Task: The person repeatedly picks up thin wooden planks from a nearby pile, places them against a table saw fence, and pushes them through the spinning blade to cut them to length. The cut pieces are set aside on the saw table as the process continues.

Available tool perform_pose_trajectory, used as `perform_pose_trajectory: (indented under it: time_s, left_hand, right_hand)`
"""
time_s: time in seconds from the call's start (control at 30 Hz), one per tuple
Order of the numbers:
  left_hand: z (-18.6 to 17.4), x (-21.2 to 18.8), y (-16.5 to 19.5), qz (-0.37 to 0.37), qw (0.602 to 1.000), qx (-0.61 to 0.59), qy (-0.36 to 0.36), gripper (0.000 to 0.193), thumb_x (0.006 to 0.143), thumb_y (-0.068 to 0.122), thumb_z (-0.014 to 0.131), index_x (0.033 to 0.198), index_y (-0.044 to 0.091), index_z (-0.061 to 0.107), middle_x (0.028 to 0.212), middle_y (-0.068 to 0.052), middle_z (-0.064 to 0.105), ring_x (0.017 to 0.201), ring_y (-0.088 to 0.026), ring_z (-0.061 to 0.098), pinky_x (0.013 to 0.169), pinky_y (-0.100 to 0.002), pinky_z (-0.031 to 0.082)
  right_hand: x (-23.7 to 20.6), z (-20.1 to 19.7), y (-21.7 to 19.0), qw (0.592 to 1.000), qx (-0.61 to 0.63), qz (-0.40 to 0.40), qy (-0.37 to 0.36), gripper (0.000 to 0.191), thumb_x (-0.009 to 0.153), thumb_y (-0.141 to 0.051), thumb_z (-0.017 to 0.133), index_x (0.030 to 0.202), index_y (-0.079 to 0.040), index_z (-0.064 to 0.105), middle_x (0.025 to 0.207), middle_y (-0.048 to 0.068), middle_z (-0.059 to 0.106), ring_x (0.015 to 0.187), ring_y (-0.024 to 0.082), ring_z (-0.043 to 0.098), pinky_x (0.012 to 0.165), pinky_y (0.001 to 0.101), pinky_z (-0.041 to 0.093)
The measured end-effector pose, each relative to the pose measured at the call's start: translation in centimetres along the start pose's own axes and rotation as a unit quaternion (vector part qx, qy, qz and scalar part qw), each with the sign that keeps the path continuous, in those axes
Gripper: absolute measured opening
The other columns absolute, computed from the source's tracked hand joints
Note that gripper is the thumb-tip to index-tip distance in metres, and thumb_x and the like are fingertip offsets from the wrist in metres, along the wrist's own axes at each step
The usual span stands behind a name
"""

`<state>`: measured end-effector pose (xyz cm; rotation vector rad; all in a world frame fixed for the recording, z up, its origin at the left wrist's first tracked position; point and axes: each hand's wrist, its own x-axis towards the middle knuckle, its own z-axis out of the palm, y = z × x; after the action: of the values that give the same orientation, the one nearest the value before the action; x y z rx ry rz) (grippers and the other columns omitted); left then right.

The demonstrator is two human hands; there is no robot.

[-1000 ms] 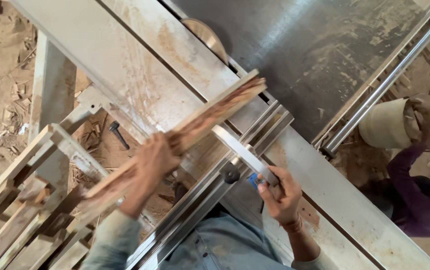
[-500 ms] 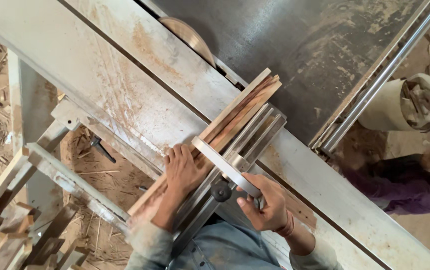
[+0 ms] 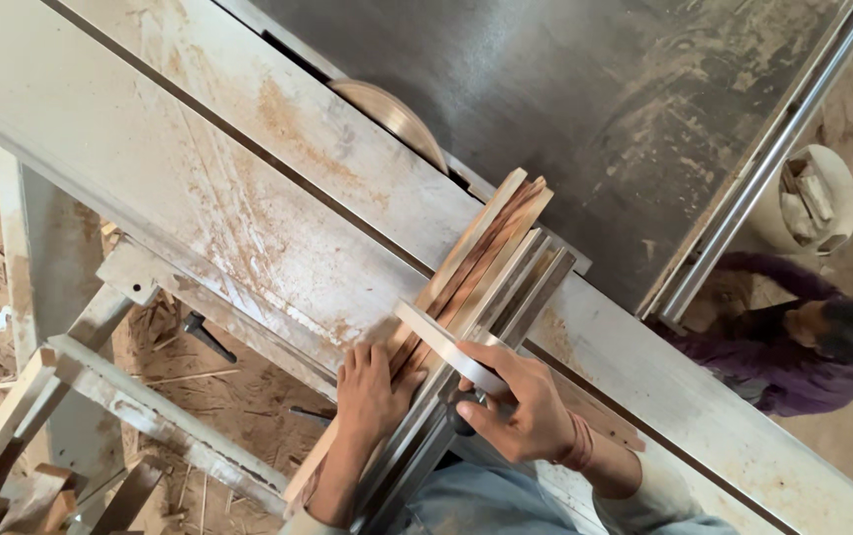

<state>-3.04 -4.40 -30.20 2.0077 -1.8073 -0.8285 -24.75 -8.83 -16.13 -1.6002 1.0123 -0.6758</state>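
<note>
Since a sec ago your left hand [image 3: 372, 391] has slid up off the strips' low end and now lies flat, fingers spread, on the bundle of wood strips [image 3: 476, 263], pressing it vs the metal fence [image 3: 491, 327]. Your right hand [image 3: 516, 406] is closed round the black knob of the sliding guide, with a pale flat bar [image 3: 446, 347] poking out above it. Strips lie on the saw's surface [image 3: 199, 188], front ends just short of the round blade [image 3: 392, 119], not touching it. Looks like the line-up step before a cut; next push needs firm side pressure & fingers kept well back from the blade. Nearby: another person in a purple sleeve [image 3: 783, 347] crouched by a white bucket of offcuts [image 3: 808, 203], scrap wood on the floor left
</note>
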Motion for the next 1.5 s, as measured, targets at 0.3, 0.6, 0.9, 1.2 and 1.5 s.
perform_pose_trajectory:
  time_s: [0.3, 0.6, 0.9, 1.2, 1.5]
  left_hand:
    - [-0.9, -0.6, 0.1, 0.02, 1.0, 0.005, -0.011, 0.06, 0.083, 0.049, 0.074, 0.115, 0.002, 0.056, 0.111, -0.019, 0.058, 0.105, -0.04, 0.056, 0.085, -0.053, 0.045]
    - [-0.2, -0.6, -0.4, 0.02, 0.999, 0.002, -0.034, 0.06, 0.085, 0.048, 0.071, 0.116, 0.0, 0.052, 0.113, -0.021, 0.057, 0.108, -0.041, 0.054, 0.087, -0.054, 0.044]
    - [-0.1, -1.1, -0.4, 0.03, 0.999, -0.002, -0.033, 0.059, 0.089, 0.046, 0.067, 0.119, -0.001, 0.051, 0.114, -0.023, 0.056, 0.108, -0.043, 0.053, 0.088, -0.055, 0.043]
    - [0.4, -2.0, -0.8, 0.04, 0.999, 0.006, 0.009, 0.058, 0.086, 0.05, 0.07, 0.113, 0.002, 0.053, 0.111, -0.02, 0.057, 0.106, -0.041, 0.055, 0.086, -0.055, 0.044]
    - [0.4, -3.2, -0.9, 0.041, 0.999, 0.003, 0.004, 0.068, 0.084, 0.054, 0.074, 0.127, 0.006, 0.053, 0.12, -0.024, 0.055, 0.116, -0.043, 0.052, 0.098, -0.055, 0.044]
  right_hand:
    - [7.8, -0.3, 7.1, 0.998, -0.002, -0.01, -0.063, 0.047, 0.098, -0.027, 0.059, 0.132, 0.005, 0.062, 0.101, 0.013, 0.072, 0.091, 0.024, 0.068, 0.083, 0.0369, 0.057]
    - [9.8, 1.6, 10.4, 0.895, -0.424, -0.051, -0.125, 0.049, 0.085, -0.017, 0.061, 0.126, 0.01, 0.061, 0.103, 0.016, 0.069, 0.094, 0.032, 0.066, 0.084, 0.0424, 0.053]
    - [9.5, 1.8, 10.6, 0.897, -0.424, -0.052, -0.11, 0.04, 0.091, -0.016, 0.058, 0.122, 0.009, 0.062, 0.102, 0.015, 0.069, 0.097, 0.032, 0.067, 0.081, 0.0421, 0.056]
    - [9.6, 1.8, 8.6, 0.901, -0.41, -0.032, -0.14, 0.033, 0.092, -0.027, 0.06, 0.102, 0.004, 0.066, 0.098, 0.017, 0.068, 0.096, 0.035, 0.067, 0.082, 0.0451, 0.056]
    - [9.0, 2.0, 10.6, 0.88, -0.454, -0.043, -0.132, 0.026, 0.088, -0.026, 0.062, 0.092, -0.002, 0.07, 0.098, 0.017, 0.072, 0.097, 0.036, 0.071, 0.082, 0.0462, 0.059]
